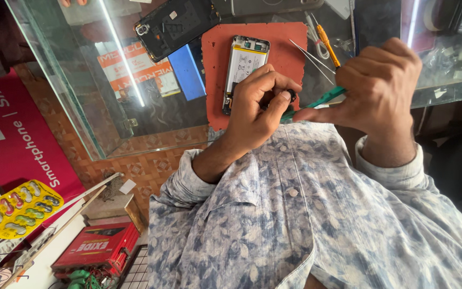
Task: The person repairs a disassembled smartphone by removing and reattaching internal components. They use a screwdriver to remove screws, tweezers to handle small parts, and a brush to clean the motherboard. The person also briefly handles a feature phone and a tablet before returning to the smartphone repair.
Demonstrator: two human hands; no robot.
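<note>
Two hands at the counter edge: left hand (255, 104) pinches a small black part (292, 95), prob. light & fragile, by its rim, right hand (380, 85) closed round green tool (316, 100), tip w/ the part.

My left hand (255, 107) sits over the mat's (290, 43) near edge, opened phone (244, 67) just beyond it; my right hand (378, 88) beside, tweezers (311, 58) behind.

Pale blue-grey leaf-print shirt (295, 214), buttoned front, long sleeves pushed up, bare hands
</note>
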